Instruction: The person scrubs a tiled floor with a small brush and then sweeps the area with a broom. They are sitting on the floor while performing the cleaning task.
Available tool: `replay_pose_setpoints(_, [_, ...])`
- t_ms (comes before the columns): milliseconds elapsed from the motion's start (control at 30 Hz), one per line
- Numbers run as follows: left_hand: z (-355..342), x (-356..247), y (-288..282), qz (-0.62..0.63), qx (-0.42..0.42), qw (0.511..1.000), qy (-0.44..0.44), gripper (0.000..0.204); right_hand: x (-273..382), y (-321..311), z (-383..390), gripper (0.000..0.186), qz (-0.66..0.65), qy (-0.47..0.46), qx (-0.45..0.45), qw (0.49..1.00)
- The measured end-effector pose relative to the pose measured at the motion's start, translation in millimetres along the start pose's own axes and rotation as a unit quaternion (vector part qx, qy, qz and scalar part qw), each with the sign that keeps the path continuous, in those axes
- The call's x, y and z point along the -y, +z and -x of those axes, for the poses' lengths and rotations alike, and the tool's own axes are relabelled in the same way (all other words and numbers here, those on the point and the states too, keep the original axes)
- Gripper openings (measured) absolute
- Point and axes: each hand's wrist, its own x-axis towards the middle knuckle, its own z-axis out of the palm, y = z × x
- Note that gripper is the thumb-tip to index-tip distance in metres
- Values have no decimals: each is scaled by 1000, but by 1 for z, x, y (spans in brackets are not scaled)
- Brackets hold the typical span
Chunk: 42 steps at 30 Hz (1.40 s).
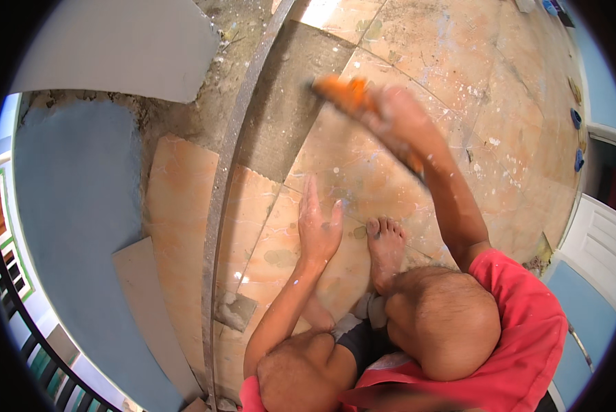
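Observation:
My right hand (404, 117) is wrapped round a long orange-and-black tool (345, 93), held at a slant above the floor. Motion blurs both, so the tool's exact kind cannot be made out. My left hand (318, 223) is open and empty, its fingers stretched forward and thumb apart, over the marbled beige floor tiles (383, 182). Just left of it runs a long grey metal bar (229, 151). Between the bar and the tool lies a rough grey bare patch (287, 86) where the tile surface is absent.
My bare foot (387, 250) rests on the tiles between my bent knees. A broken grey piece (234, 310) lies beside the bar. Farther left are a blue-grey surface (74, 185) and a loose tile piece (150, 288). Blue sandals (577, 119) stand along the right wall.

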Motion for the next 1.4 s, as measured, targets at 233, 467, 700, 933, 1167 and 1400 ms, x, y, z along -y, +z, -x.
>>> replay_pose_setpoints(233, [9, -5, 7, 20, 42, 999, 15, 80, -47, 18, -24, 18, 149, 130, -160, 967])
replay_pose_setpoints(467, [27, 21, 15, -12, -40, 997, -62, 95, 60, 67, 74, 22, -31, -94, 248, 964])
replay_pose_setpoints(700, [18, 22, 24, 29, 13, 999, -6, 93, -29, 54, -16, 20, 144, 74, -103, 981])
replay_pose_setpoints(933, [-35, -11, 17, 70, -8, 997, 18, 93, 31, 50, 18, 26, -19, 16, 38, 999])
replay_pose_setpoints(1167, [-93, -47, 1, -71, 57, 994, 54, 93, -65, 58, -70, 28, -17, 103, -78, 991])
replay_pose_setpoints(1400, [-145, -82, -40, -174, 82, 981, 23, 92, -28, 26, -76, 33, -105, 22, -66, 992])
